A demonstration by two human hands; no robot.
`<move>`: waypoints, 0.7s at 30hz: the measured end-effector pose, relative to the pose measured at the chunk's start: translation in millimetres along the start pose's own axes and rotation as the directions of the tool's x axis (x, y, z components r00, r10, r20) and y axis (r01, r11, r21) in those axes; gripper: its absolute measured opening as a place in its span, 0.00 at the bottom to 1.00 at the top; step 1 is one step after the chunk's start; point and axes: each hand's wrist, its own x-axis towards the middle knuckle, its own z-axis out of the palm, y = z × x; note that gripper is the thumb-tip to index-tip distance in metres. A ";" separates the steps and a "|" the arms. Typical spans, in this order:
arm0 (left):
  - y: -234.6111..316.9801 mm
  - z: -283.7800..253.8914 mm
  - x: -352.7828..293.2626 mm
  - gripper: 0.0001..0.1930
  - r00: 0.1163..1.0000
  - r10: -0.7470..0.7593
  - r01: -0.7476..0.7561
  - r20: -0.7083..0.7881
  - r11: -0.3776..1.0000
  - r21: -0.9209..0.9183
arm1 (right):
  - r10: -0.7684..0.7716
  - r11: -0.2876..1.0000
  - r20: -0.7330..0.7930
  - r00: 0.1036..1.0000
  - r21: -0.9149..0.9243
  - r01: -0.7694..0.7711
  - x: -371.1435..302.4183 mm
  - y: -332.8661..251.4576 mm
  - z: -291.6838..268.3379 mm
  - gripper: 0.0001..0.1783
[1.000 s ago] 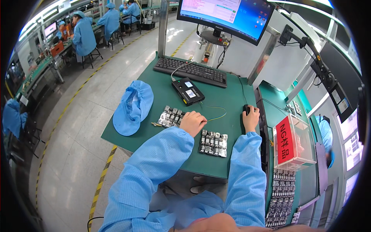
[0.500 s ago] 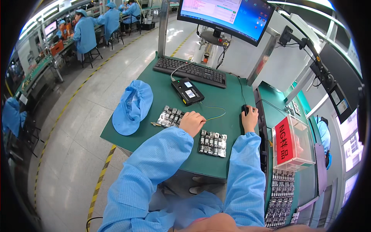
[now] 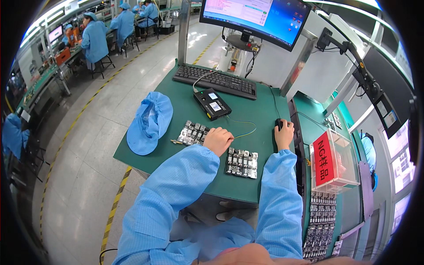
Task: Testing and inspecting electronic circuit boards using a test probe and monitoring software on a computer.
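My left hand (image 3: 218, 140) is closed in a pinch on the end of a thin yellow-green cable (image 3: 252, 125). The cable loops back to a black programmer box (image 3: 212, 104) with a small lit screen. Partly under that hand lies a panel of small circuit boards (image 3: 191, 132); my fingers cover its right part. A second board panel (image 3: 241, 163) rests on the green table just right of and below the hand. My right hand (image 3: 284, 134) is wrapped over a black computer mouse (image 3: 278, 124) near the table's right edge.
A black keyboard (image 3: 215, 81) lies at the far side, below a monitor (image 3: 256, 20). A blue cap (image 3: 150, 123) sits at the left edge. On the right stand a clear box (image 3: 344, 165) with a red label and rows of board panels (image 3: 321, 223). Several people work farther off.
The whole view has shifted slightly, moving the table items a little to the left. My hands keep the same places on the cable and the mouse.
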 end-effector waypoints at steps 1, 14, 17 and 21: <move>0.3 -0.2 0.4 0.03 1.000 0.002 -0.002 0.003 1.000 0.000 | 0.000 1.000 -0.001 1.000 -0.002 0.000 -0.1 0.1 0.0 0.19; 3.0 -2.9 1.1 0.05 1.000 -0.020 0.019 -0.018 1.000 -0.014 | -0.020 0.999 0.016 1.000 -0.044 0.021 0.3 -0.2 -1.1 0.20; 2.3 -2.5 0.7 0.05 1.000 -0.015 0.015 -0.001 1.000 -0.017 | -0.027 0.999 0.022 0.999 -0.039 0.028 0.7 0.0 -1.3 0.20; 2.3 -2.1 0.3 0.06 1.000 -0.018 0.019 0.013 1.000 -0.025 | -0.037 0.999 0.023 0.999 -0.034 0.038 0.6 0.2 -0.6 0.20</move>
